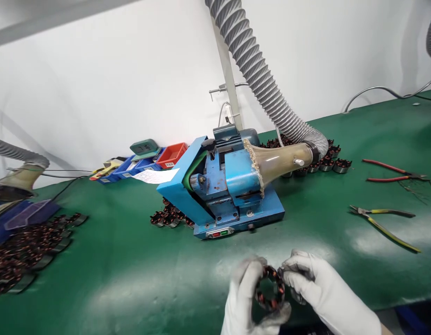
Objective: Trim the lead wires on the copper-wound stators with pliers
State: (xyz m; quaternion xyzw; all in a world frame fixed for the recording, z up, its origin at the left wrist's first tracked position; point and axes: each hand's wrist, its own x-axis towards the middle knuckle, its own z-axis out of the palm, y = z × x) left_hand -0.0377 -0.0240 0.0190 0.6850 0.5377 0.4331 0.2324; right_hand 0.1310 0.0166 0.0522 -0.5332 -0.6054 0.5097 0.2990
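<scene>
Gripping a dark metal ring wound with copper-coloured coils, the white-gloved left hand is curling fingers and thumb around it above the near side of a shiny green tabletop, while the white-gloved right hand is bunching its fingers by the ring's right edge, too blurry to tell if they're pinching anything. Past them, yellow-green-handled pliers and red-handled ones are lying open off to the right, and a chunky blue metal machine is sitting mid-table, with a ribbed grey hose rising behind it.
</scene>
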